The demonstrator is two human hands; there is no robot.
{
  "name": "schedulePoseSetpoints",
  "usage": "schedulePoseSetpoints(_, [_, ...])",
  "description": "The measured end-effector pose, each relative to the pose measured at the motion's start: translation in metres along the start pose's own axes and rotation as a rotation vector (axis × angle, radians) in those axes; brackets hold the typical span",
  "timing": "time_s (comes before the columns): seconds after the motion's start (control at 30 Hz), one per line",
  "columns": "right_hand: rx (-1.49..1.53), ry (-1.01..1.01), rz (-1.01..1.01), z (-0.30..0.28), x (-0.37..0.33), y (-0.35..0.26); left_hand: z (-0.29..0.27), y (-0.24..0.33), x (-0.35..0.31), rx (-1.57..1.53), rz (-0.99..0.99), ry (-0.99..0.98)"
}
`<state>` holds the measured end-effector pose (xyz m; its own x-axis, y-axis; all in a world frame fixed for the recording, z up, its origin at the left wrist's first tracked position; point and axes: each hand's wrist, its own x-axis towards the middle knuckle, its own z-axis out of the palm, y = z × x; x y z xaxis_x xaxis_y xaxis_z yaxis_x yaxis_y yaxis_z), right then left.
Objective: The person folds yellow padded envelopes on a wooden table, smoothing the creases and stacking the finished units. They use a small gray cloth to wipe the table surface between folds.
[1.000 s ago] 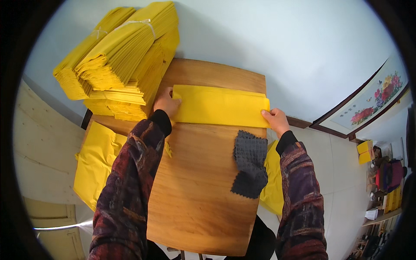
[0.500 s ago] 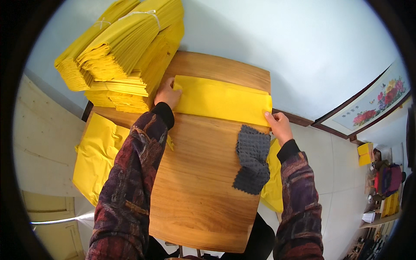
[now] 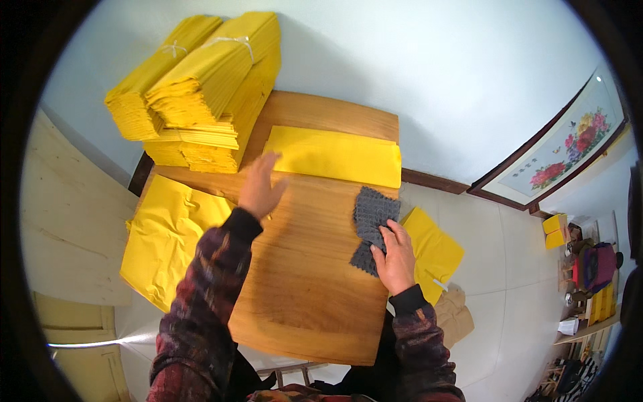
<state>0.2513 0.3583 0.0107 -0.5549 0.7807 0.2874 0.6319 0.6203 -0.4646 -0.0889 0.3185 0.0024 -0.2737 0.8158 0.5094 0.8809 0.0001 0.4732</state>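
Across the far part of the wooden table lies a long folded yellow sheet, untouched by either hand. My left hand hovers just below its left end, fingers spread, a little blurred and holding nothing. A dark grey cloth with zigzag edges rests near the table's right side. On its right edge lies my right hand, thumb and fingers apart, fingertips touching the fabric. Tall bundles of folded yellow sheets, some tied with white string, are stacked at the far left.
A creased yellow sheet spreads beside the table's left edge. Right of the table, lower down, are another yellow sheet and brown paper. A framed flower picture stands by the right wall, near a cluttered shelf.
Both hands have let go of the folded yellow sheet. My right hand has come back toward me onto the grey cloth; my left has lifted off the sheet's left end.
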Motion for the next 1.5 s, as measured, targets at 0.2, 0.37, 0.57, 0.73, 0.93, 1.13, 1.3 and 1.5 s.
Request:
schedulePoseSetpoints(0.2, [-0.117,0.136,-0.068,0.006,0.001,-0.002,-0.099,0.086,-0.129,-0.407,-0.182,-0.222])
schedulePoseSetpoints(0.37, [-0.207,0.131,-0.041,0.006,-0.010,-0.002,-0.155,0.120,-0.227,-0.480,-0.574,-0.185])
schedulePoseSetpoints(0.57, [-0.200,0.011,0.021,-0.007,-0.044,-0.013,-0.194,0.118,-0.281,-0.549,-0.713,-0.064])
schedulePoseSetpoints(0.73, [-0.169,-0.002,0.039,-0.009,-0.057,-0.024,-0.205,0.130,-0.283,-0.504,-0.657,-0.110])
schedulePoseSetpoints(0.93, [-0.257,-0.081,0.088,0.003,-0.051,-0.016,-0.215,0.138,-0.294,-0.491,-0.673,-0.128])
schedulePoseSetpoints(1.13, [-0.298,0.002,0.071,-0.001,-0.004,-0.008,-0.212,0.129,-0.296,-0.422,-0.662,-0.045])
schedulePoseSetpoints(1.3, [0.151,0.339,0.160,-0.029,-0.007,-0.003,-0.196,0.120,-0.290,-0.405,-0.670,0.035])
schedulePoseSetpoints(1.5, [0.499,0.661,0.492,-0.086,-0.052,0.056,-0.177,0.118,-0.284,-0.322,-0.571,0.014])
